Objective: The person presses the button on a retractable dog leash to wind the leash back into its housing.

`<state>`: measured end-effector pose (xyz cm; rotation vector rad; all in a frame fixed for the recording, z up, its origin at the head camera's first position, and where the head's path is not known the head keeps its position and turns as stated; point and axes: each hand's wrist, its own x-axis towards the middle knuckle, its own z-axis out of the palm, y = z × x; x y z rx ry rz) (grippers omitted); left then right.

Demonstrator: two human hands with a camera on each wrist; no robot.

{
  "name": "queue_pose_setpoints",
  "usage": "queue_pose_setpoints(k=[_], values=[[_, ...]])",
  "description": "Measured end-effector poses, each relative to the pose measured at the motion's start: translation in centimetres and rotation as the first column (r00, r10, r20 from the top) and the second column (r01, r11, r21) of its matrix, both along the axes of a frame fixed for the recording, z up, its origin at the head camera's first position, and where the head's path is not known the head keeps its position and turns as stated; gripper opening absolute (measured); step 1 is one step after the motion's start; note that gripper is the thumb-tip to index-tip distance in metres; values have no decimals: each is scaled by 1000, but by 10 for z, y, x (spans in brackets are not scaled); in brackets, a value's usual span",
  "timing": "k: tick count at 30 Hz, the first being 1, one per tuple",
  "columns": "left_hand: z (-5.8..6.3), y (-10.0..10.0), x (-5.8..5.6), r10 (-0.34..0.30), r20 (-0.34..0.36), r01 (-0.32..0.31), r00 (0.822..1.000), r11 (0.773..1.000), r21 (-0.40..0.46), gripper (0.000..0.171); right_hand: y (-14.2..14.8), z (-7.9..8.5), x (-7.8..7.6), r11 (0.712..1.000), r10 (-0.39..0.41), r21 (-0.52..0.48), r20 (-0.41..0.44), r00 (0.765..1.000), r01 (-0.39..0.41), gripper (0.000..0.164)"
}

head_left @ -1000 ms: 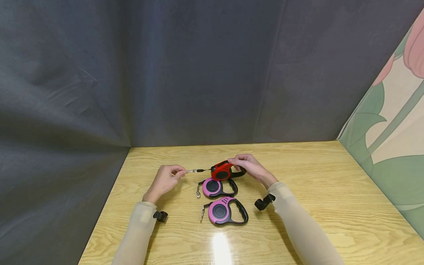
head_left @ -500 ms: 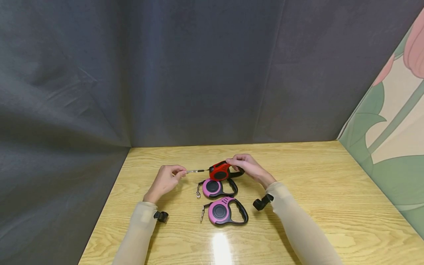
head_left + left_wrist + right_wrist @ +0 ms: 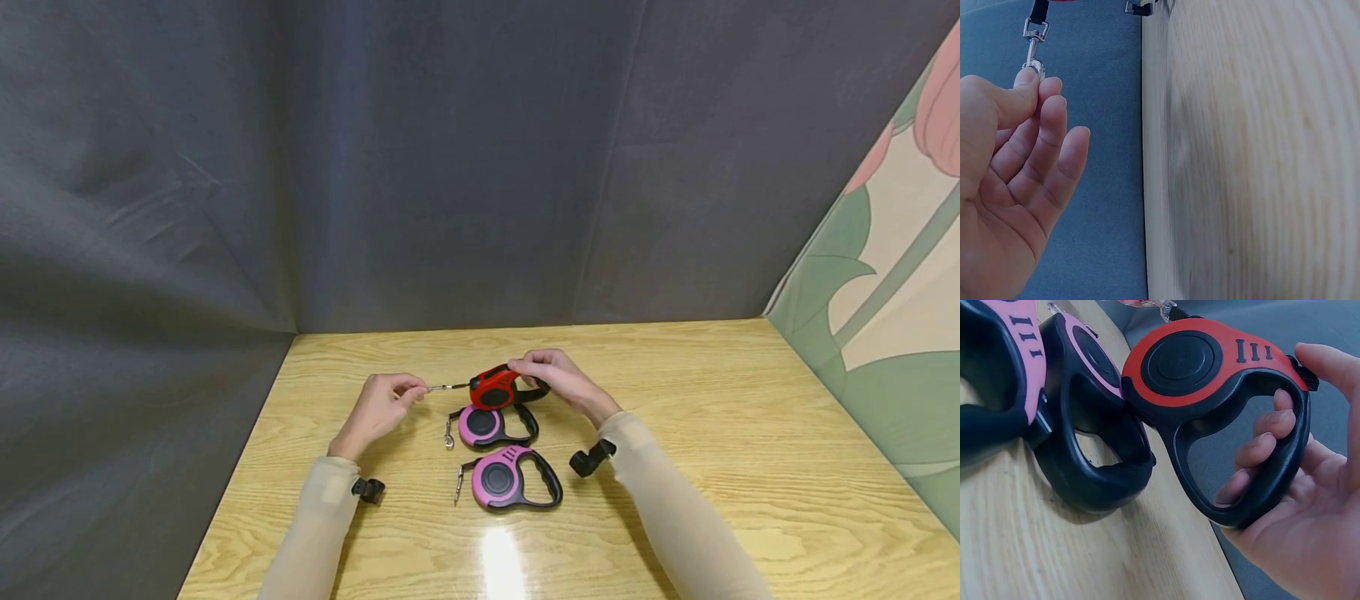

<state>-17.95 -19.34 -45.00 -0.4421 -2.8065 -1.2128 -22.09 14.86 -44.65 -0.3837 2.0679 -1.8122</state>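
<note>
My right hand (image 3: 558,379) grips the black loop handle of a red retractable dog leash (image 3: 1229,359), fingers through the loop and thumb at the black button on its top. Between thumb and forefinger, my left hand (image 3: 381,406) pinches the metal snap hook (image 3: 1033,56) at the end of that leash. A short black strap (image 3: 1039,11) joins the hook to the red case. Just in front of the red leash lies a pink retractable leash (image 3: 480,422), partly overlapped by it in the head view. Nearer still lies a second pink leash (image 3: 497,477).
Both pink leashes lie with their snap hooks to the left and handles to the right. The wooden table (image 3: 675,392) ends at a dark grey curtain (image 3: 465,167) behind and at left. A flower-patterned cloth (image 3: 900,292) borders the right side.
The red leash and my right hand have shifted slightly left, toward my left hand. My left hand has moved a little to the right, still pinching the hook. The pink leashes stay put.
</note>
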Motion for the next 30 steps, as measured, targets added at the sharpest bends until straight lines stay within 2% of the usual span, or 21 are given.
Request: queue_pose_setpoints(k=[6,13,20,26,30], values=[[-1,5,0,-14,-3,14,1000,1000,13,13,-1,-1,1,1000,-11,-6,10,1000,11,46],[-2,8,3,9,13,-10,1000,1000,16,13,0,-1,2,1000,-13,-15,11,1000,14,44],[-2,15,6,15,13,-15,1000,1000,5,12,1,-2,1,997,-67,-31,10,998,67,44],[0,25,6,-25,48,26,999,999,-23,13,-3,3,1,990,-98,-100,40,994,102,39],[2,35,5,-48,86,46,995,999,25,20,-8,7,2,984,-95,-142,77,993,105,34]])
